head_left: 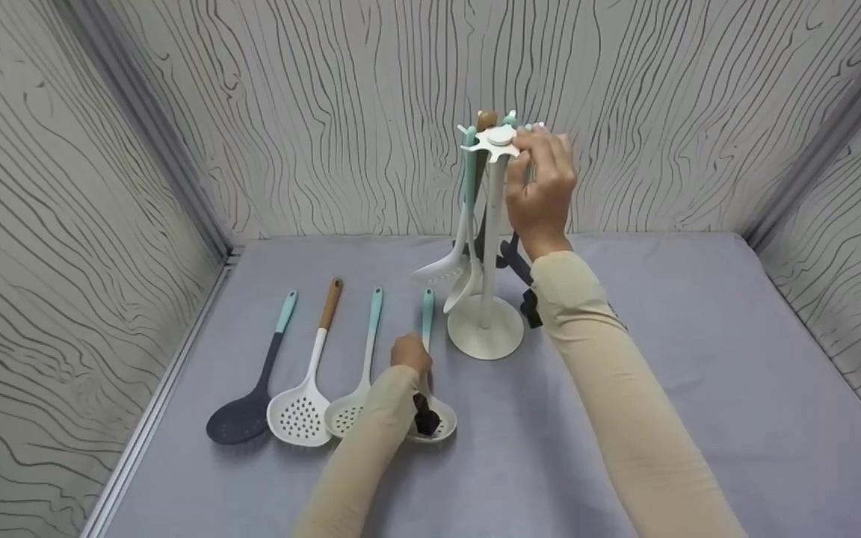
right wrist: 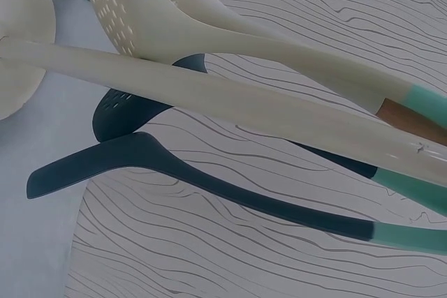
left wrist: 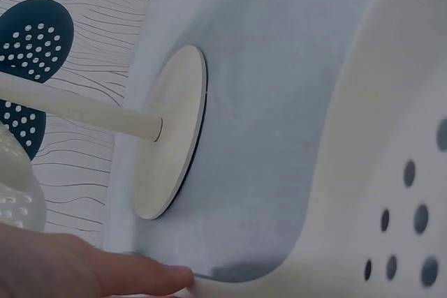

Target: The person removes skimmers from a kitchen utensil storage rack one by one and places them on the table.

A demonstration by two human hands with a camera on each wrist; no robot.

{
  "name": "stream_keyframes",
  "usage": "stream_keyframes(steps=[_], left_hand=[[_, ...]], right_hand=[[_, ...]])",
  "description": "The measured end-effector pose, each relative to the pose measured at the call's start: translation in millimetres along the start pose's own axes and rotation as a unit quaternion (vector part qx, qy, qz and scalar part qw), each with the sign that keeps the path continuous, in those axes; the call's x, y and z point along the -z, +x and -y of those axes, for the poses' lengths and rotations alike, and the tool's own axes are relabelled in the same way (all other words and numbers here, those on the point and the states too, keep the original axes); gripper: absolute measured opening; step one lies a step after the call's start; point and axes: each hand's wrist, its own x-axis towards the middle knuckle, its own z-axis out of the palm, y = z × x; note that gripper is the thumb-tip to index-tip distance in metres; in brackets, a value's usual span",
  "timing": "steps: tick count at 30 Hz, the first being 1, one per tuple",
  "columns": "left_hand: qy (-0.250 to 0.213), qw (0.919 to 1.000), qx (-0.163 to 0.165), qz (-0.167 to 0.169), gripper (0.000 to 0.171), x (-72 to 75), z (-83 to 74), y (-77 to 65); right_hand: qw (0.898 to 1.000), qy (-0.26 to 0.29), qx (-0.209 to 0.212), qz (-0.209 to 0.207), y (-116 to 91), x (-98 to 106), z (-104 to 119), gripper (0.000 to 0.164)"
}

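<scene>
My left hand [head_left: 409, 355] pinches the neck of a white skimmer [head_left: 445, 418] with a teal handle, lying at the right end of a row on the cloth. In the left wrist view, a finger [left wrist: 150, 276] touches that neck beside the holed bowl. My right hand [head_left: 544, 183] grips the top of a white utensil stand [head_left: 492, 246], by its hooks; the fingertips are partly hidden. From the stand hang a white slotted utensil [head_left: 442, 269], another pale utensil [head_left: 463, 290] and dark ones behind. In the right wrist view, a dark turner [right wrist: 258, 204] with a teal handle hangs nearest.
Left of my left hand lie a dark ladle-shaped utensil [head_left: 242, 417], a white skimmer with a brown handle [head_left: 300, 415] and a teal-handled white skimmer [head_left: 347, 411]. The stand's round base [head_left: 468, 340] rests on the grey cloth [head_left: 699, 336]. Wood-patterned panels [head_left: 326, 112] enclose the table.
</scene>
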Motion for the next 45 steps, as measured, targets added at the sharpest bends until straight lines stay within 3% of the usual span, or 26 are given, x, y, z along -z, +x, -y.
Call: stream_keyframes(steps=[10,18,27,38,45], left_hand=[[-0.018,0.9994,0.014,0.025,0.018,3.3,-7.4,-7.1],[-0.002,0.9997,-0.011,0.022,0.009,1.9,-10.6,-10.7],[-0.03,0.9989,-0.001,0.036,0.013,10.3,-8.6,-15.2],[-0.068,0.9974,-0.013,0.021,0.014,11.3,-9.4,-22.9],[-0.093,0.9949,-0.038,-0.01,0.034,8.6,-10.6,-24.7]], right_hand=[[1.0,-0.007,0.005,0.002,0.9,0.6,-0.6,0.022],[1.0,-0.017,0.012,-0.001,1.6,-1.3,-0.8,0.022],[0.999,-0.039,0.017,0.013,-1.1,-1.5,-0.3,0.022],[1.0,0.0,0.011,0.009,-0.4,-3.6,-0.2,0.019],[1.0,-0.017,0.018,0.018,-1.9,-2.8,0.5,0.02]])
